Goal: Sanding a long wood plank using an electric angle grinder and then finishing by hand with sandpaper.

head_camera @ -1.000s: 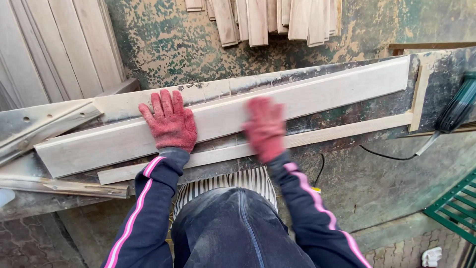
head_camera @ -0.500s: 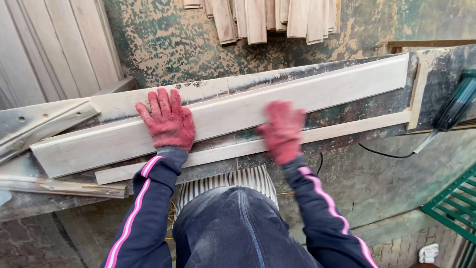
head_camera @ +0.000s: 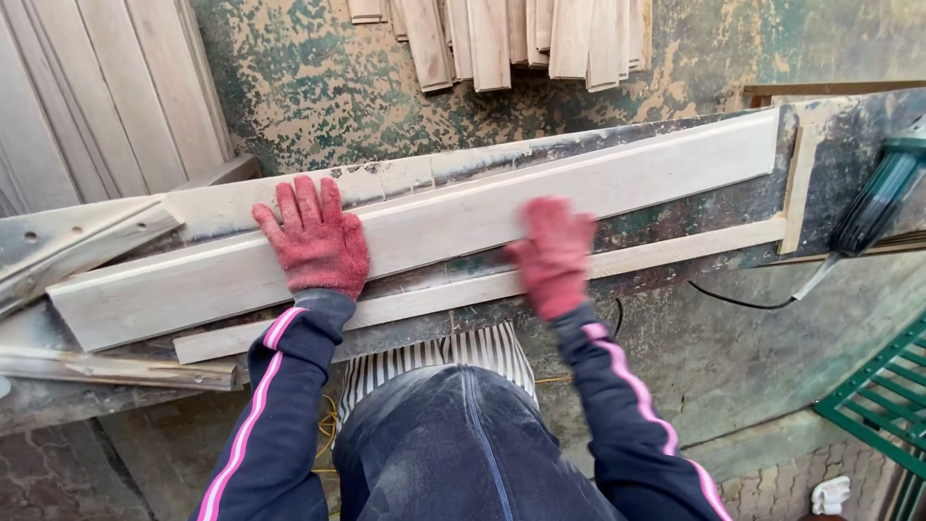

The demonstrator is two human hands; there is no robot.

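Across the middle of the workbench, a long pale board lies flat, running from the left edge up toward the far right corner. Left hand, in a red knit glove, lies spread flat on the board's left part, palm down, fingers open, gripping nothing, only pressing. Right hand, same glove, is blurred; it sits at the board's near edge, about mid-length, over a thin wood strip that runs just beside the board. Cannot tell whether it is closed on anything.

Board: judged stiff, long, thin, with one bevelled long edge. Probably light for its length, but awkward; would sag or swing if lifted by one end. Surface looks dusty and smooth, likely to slide on the bench. Best hold: both long edges, hands well apart, either side of the middle.

Near the right edge rests a dark green power tool, with a black cord hanging below the bench. More boards hang on the wall behind.
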